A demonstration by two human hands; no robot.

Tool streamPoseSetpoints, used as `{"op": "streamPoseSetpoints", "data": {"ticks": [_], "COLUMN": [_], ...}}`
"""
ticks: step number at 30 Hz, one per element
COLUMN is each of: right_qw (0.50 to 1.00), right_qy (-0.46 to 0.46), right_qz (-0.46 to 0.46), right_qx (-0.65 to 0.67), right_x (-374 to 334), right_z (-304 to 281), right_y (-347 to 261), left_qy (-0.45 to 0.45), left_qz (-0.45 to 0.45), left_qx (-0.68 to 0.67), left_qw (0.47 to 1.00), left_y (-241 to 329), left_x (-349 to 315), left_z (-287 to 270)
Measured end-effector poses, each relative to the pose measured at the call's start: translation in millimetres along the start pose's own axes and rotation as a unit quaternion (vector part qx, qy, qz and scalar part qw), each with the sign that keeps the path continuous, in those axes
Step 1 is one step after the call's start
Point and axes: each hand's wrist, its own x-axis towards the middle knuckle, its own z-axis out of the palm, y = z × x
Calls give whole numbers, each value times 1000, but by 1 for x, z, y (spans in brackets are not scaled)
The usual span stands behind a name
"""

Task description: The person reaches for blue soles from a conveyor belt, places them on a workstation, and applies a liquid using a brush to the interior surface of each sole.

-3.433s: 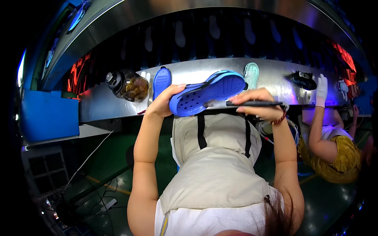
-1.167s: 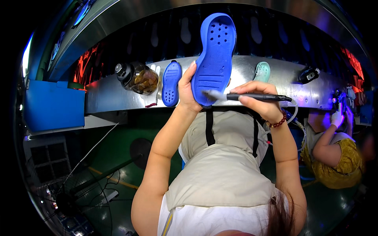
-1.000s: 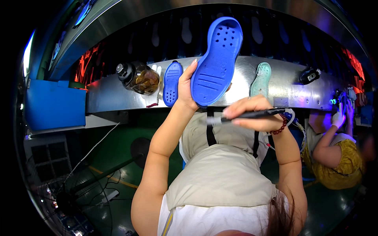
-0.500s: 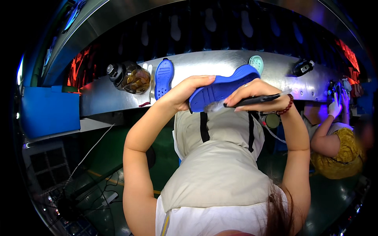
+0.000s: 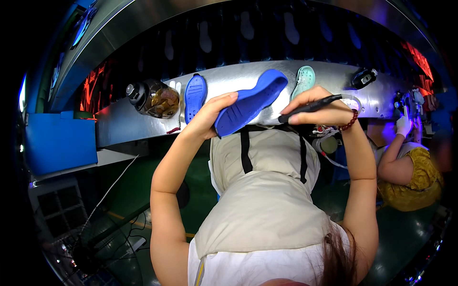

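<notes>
My left hand [image 5: 210,114] is closed round the heel end of a blue shoe sole [image 5: 250,101], which is tilted above the near edge of the metal bench. In my right hand [image 5: 324,108] is a black pen-shaped brush [image 5: 305,110] with a pale tube at its back end. Its pale tip is apart from the sole, just to the right of it. A second blue sole [image 5: 194,95] lies on the bench left of my left hand. Beyond my right hand lies a mint-green sole [image 5: 303,81], partly hidden by my fingers.
On the metal bench [image 5: 129,125] stand a clear jar [image 5: 160,99] with a dark lid and brownish contents, at left, and a small black device [image 5: 364,78], at right. Grey sole shapes line the dark rack behind. A gloved co-worker [image 5: 405,167] sits at far right.
My right hand has drawn the brush off the sole and to the right. My left hand has turned the sole's toe end upward and left. The mint-green sole now shows more.
</notes>
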Motion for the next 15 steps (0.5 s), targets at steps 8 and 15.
{"op": "streamPoseSetpoints", "data": {"ticks": [8,15], "right_qw": [966,953], "right_qy": [218,243], "right_qz": [22,41], "right_qx": [136,176], "right_x": [46,62], "right_z": [43,44], "right_y": [12,24], "left_qy": [-3,29], "left_qz": [108,95], "left_qx": [-9,24], "left_qw": [994,995], "left_y": [-23,-25], "left_x": [23,25], "left_z": [19,21]}}
